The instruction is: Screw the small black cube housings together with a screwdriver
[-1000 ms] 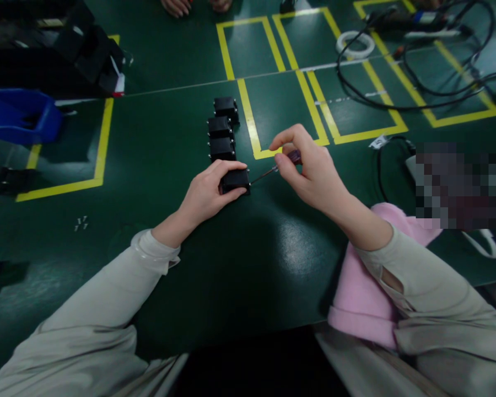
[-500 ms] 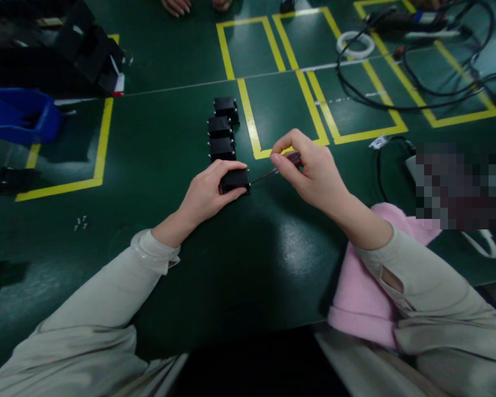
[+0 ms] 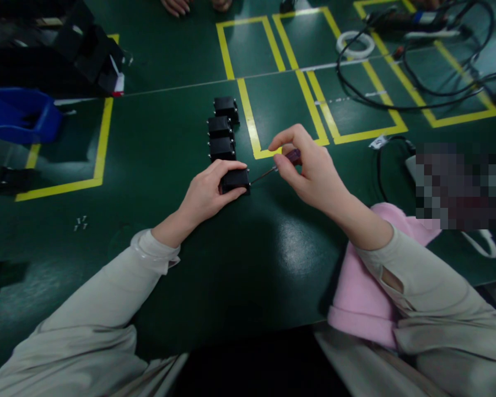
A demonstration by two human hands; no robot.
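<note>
No lettering can be read. A white label [image 3: 378, 143] on a black cable [image 3: 379, 173], right of the right hand [image 3: 309, 170], bears marks too small to make out.

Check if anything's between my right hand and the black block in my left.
Only the screwdriver in your right hand spans that gap, its tip at the right end of the black block; nothing else visible intervenes.

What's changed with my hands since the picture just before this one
On your right hand, index finger and thumb, drawn together then, have spread apart; that hand still holds the screwdriver. Nothing else visibly moved: your left hand keeps hold of the nearest black box.
</note>
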